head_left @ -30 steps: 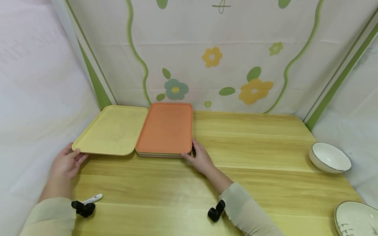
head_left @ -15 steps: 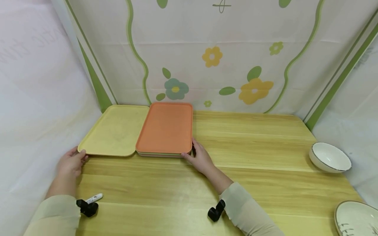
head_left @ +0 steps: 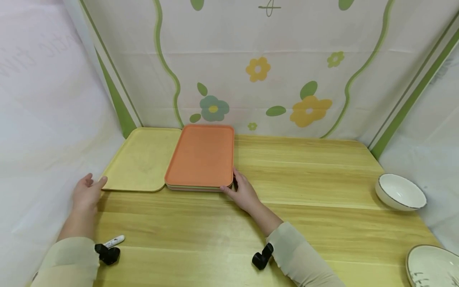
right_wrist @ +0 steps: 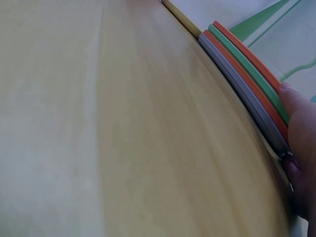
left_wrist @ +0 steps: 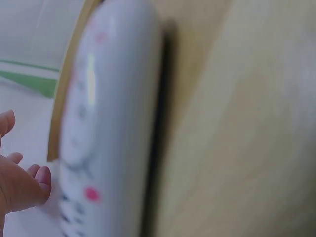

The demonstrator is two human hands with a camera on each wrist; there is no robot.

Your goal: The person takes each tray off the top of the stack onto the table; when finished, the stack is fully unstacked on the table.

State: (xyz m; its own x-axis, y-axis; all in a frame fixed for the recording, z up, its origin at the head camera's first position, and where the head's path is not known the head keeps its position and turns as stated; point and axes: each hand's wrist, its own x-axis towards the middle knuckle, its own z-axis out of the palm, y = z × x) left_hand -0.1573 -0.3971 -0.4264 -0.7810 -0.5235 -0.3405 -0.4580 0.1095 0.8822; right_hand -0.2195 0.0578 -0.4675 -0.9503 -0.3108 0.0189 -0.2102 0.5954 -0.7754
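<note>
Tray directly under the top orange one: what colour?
That second tray is green, clearest in the right wrist view.

Head view bright, table (head_left: 201, 243) glare lower centre. Wrist views dimmer: left, close marker (left_wrist: 111, 123) blurred; right, tray stack (right_wrist: 247, 81) clearer.

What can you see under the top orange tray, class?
Under the top orange tray, the right wrist view shows edges of a green tray, another orange tray and a grey tray. Their upper faces are covered, so anything between the layers cannot be seen.
</note>
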